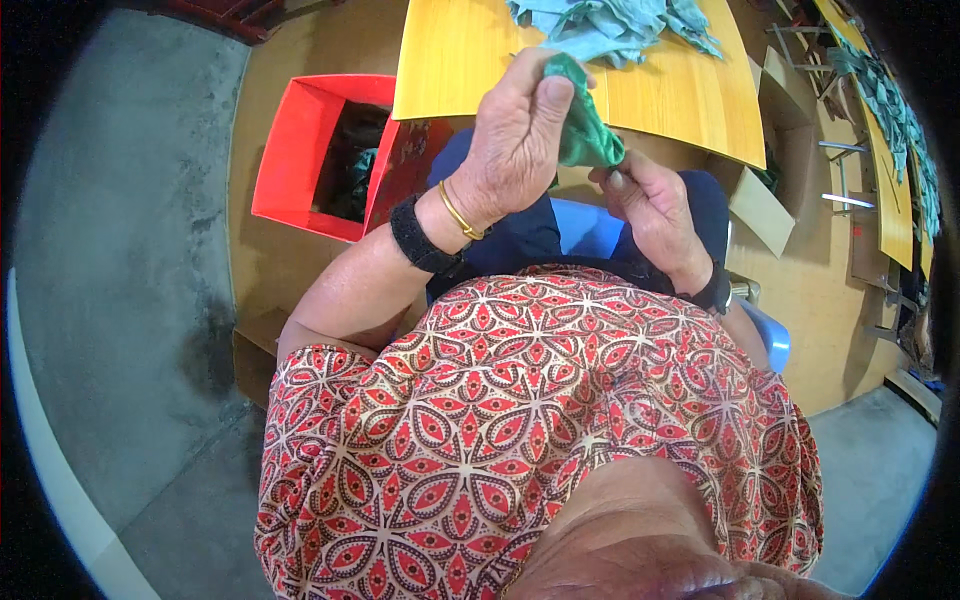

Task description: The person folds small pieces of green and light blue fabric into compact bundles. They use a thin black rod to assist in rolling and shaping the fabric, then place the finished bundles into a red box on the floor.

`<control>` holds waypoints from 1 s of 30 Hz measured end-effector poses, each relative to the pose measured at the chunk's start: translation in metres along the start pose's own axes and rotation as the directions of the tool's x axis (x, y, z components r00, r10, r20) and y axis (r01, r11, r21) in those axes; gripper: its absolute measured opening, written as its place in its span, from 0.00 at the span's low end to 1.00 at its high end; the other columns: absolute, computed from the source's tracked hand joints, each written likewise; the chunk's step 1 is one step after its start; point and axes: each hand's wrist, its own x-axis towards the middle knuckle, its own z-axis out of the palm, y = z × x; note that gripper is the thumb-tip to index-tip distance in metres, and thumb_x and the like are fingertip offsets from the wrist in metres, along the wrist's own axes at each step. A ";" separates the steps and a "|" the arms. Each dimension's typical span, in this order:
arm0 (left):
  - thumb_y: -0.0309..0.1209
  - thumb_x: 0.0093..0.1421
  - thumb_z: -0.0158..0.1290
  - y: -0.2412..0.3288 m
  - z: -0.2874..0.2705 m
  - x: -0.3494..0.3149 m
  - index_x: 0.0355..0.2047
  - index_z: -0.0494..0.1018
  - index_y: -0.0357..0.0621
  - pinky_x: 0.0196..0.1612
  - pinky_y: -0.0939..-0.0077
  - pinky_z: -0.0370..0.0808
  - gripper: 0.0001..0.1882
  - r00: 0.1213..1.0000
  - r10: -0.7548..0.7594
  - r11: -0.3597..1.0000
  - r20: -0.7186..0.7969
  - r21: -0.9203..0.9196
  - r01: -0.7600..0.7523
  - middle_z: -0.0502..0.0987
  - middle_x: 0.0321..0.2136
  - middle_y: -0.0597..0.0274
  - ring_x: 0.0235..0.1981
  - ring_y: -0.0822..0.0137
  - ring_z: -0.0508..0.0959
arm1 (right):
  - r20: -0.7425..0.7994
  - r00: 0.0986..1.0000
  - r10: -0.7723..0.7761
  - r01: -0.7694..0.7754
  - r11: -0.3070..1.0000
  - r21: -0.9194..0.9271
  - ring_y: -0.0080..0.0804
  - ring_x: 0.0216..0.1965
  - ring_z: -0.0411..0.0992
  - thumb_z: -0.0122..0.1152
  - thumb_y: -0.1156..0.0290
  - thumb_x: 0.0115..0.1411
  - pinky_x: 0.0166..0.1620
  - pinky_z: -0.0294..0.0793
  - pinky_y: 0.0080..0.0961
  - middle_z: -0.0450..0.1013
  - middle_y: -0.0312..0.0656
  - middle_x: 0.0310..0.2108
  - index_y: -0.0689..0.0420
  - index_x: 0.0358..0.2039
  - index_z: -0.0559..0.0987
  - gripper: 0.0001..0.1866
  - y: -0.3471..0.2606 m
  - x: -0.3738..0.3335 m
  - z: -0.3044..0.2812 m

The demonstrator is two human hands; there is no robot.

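A small piece of green cloth (586, 128) is stretched between my two hands, in front of the near edge of the table. My left hand (520, 125) grips its upper end, the thumb pressed down on the fabric. Lower and to the right, my right hand (655, 205) pinches the cloth's bottom corner between thumb and fingers. What exact kind of cloth piece it is, I cannot make out. Beyond my hands a heap of pale blue-green cloth pieces (620, 30) lies on the yellow wooden table (460, 60).
On the left stands an open red box (290, 165) with dark cloth inside. An open cardboard box (765, 210) sits to the right below the table. Farther right, another yellow table (893, 190) bears more blue-green cloth. I sit on a blue seat (770, 335).
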 end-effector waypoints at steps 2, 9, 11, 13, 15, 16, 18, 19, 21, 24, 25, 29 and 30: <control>0.36 0.60 0.37 -0.003 -0.005 0.005 0.34 0.65 0.38 0.30 0.88 0.64 0.14 0.997 0.080 0.991 -0.004 0.106 -0.080 0.68 0.27 0.67 0.25 0.80 0.66 | 0.033 0.999 0.028 -0.029 0.999 0.023 0.15 0.18 0.57 0.43 0.75 0.56 0.21 0.59 0.13 0.61 0.32 0.16 0.63 0.28 0.70 0.07 0.003 -0.001 -0.004; 0.34 0.59 0.39 -0.002 0.000 0.001 0.33 0.68 0.37 0.28 0.89 0.63 0.13 0.970 0.234 0.961 -0.071 0.167 -0.220 0.68 0.23 0.69 0.24 0.81 0.65 | -0.051 0.999 0.007 -0.006 1.000 0.006 0.15 0.16 0.55 0.44 0.70 0.57 0.19 0.56 0.12 0.58 0.30 0.15 0.62 0.26 0.70 0.09 0.001 -0.009 0.000; 0.33 0.59 0.38 0.001 0.003 -0.001 0.32 0.68 0.37 0.27 0.90 0.63 0.12 0.973 0.211 0.972 -0.099 0.131 -0.197 0.67 0.22 0.69 0.23 0.81 0.65 | -0.049 0.999 -0.021 0.022 1.000 0.007 0.14 0.16 0.55 0.44 0.69 0.57 0.19 0.56 0.12 0.58 0.30 0.15 0.61 0.26 0.70 0.10 0.005 -0.011 0.001; 0.33 0.59 0.38 0.002 0.005 -0.002 0.32 0.68 0.37 0.27 0.89 0.63 0.12 0.974 0.189 0.979 -0.123 0.105 -0.177 0.67 0.22 0.69 0.23 0.82 0.65 | -0.036 0.999 0.017 -0.015 0.999 0.046 0.14 0.16 0.55 0.44 0.68 0.57 0.19 0.55 0.12 0.59 0.30 0.15 0.61 0.26 0.70 0.10 0.004 -0.011 0.001; 0.32 0.60 0.38 0.003 0.009 -0.004 0.32 0.68 0.37 0.26 0.89 0.63 0.12 0.974 0.161 0.986 -0.159 0.067 -0.152 0.67 0.22 0.69 0.23 0.82 0.64 | -0.031 0.999 0.044 -0.041 0.995 0.091 0.14 0.16 0.55 0.43 0.68 0.57 0.19 0.55 0.11 0.59 0.30 0.15 0.61 0.26 0.70 0.10 0.003 -0.013 0.003; 0.32 0.60 0.38 0.004 0.012 -0.006 0.32 0.68 0.37 0.26 0.89 0.63 0.12 0.974 0.145 0.989 -0.176 0.046 -0.139 0.67 0.22 0.70 0.22 0.82 0.64 | -0.034 0.998 0.051 -0.047 0.992 0.115 0.14 0.16 0.54 0.43 0.68 0.58 0.19 0.55 0.11 0.59 0.29 0.15 0.61 0.26 0.70 0.11 0.002 -0.013 0.005; 0.32 0.60 0.38 0.008 0.019 -0.009 0.32 0.68 0.37 0.24 0.89 0.63 0.12 0.971 0.125 0.992 -0.204 0.010 -0.126 0.67 0.22 0.69 0.22 0.82 0.64 | -0.042 0.997 0.060 -0.052 0.987 0.154 0.14 0.16 0.54 0.43 0.68 0.58 0.18 0.54 0.11 0.59 0.29 0.16 0.61 0.26 0.69 0.10 0.001 -0.015 0.008; 0.32 0.60 0.37 0.010 0.021 -0.011 0.32 0.68 0.37 0.24 0.89 0.63 0.12 0.969 0.114 0.993 -0.218 -0.007 -0.118 0.67 0.21 0.69 0.21 0.82 0.64 | -0.048 0.997 0.060 -0.051 0.985 0.167 0.14 0.16 0.53 0.43 0.68 0.58 0.18 0.53 0.11 0.59 0.29 0.16 0.61 0.27 0.69 0.10 0.000 -0.017 0.009; 0.33 0.60 0.37 0.012 0.023 -0.012 0.32 0.68 0.37 0.23 0.88 0.63 0.12 0.966 0.133 0.991 -0.220 0.047 -0.125 0.67 0.21 0.69 0.20 0.81 0.65 | -0.051 0.996 0.070 -0.056 0.968 0.246 0.14 0.16 0.53 0.43 0.69 0.58 0.18 0.53 0.11 0.58 0.29 0.16 0.61 0.27 0.69 0.10 -0.001 -0.019 0.012; 0.32 0.59 0.37 0.009 0.025 -0.011 0.33 0.68 0.36 0.22 0.88 0.63 0.13 0.951 0.213 0.971 -0.222 0.158 -0.180 0.68 0.20 0.67 0.19 0.80 0.65 | -0.028 0.994 0.105 -0.084 0.908 0.411 0.13 0.16 0.52 0.43 0.69 0.58 0.18 0.52 0.11 0.58 0.28 0.16 0.61 0.28 0.69 0.09 0.000 -0.020 0.014; 0.32 0.59 0.38 0.008 0.025 -0.010 0.33 0.68 0.36 0.22 0.87 0.64 0.13 0.943 0.247 0.958 -0.222 0.200 -0.204 0.68 0.20 0.67 0.19 0.80 0.66 | -0.010 0.993 0.119 -0.102 0.888 0.448 0.13 0.16 0.52 0.42 0.69 0.58 0.18 0.52 0.11 0.57 0.28 0.16 0.61 0.29 0.68 0.09 0.001 -0.020 0.013; 0.30 0.59 0.38 0.005 0.026 -0.010 0.33 0.68 0.35 0.21 0.86 0.64 0.12 0.928 0.327 0.910 -0.180 0.325 -0.257 0.68 0.19 0.65 0.18 0.78 0.67 | 0.017 0.990 0.142 -0.133 0.872 0.472 0.13 0.16 0.51 0.42 0.67 0.58 0.18 0.50 0.10 0.57 0.28 0.16 0.61 0.29 0.68 0.10 0.002 -0.020 0.011; 0.29 0.59 0.38 0.005 0.026 -0.009 0.33 0.69 0.35 0.21 0.86 0.65 0.11 0.929 0.331 0.904 -0.166 0.338 -0.262 0.69 0.18 0.64 0.18 0.78 0.67 | 0.027 0.990 0.136 -0.132 0.864 0.485 0.13 0.16 0.51 0.42 0.67 0.58 0.18 0.50 0.10 0.57 0.28 0.16 0.60 0.29 0.68 0.10 0.004 -0.019 0.010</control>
